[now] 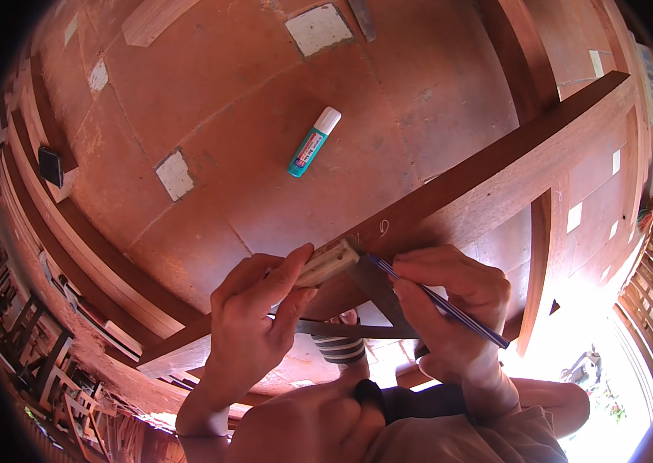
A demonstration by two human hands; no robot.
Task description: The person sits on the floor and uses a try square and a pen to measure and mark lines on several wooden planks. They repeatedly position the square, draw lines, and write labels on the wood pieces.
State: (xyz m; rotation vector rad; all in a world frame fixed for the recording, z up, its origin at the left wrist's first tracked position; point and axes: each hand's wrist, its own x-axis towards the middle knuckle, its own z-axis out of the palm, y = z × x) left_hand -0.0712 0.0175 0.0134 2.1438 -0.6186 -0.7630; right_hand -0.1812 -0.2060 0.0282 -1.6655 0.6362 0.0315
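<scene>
My left hand point(253, 316) presses the pale wooden stock of a try square point(330, 261) against the near edge of a long reddish wooden beam point(496, 181). The square's dark metal blade point(377, 289) runs down toward me, and a second dark blade point(357, 330) lies crosswise below my hands. My right hand point(454, 305) grips a blue-and-white striped pencil point(438, 301), its tip touching the beam right beside the blade. Faint pencil marks show on the beam just above the square.
A teal glue tube with a white cap point(313, 142) lies on the red tiled floor point(265, 116) beyond the beam. More wooden rails are stacked at the left point(72, 231). A foot in a striped sandal point(340, 346) rests below the beam.
</scene>
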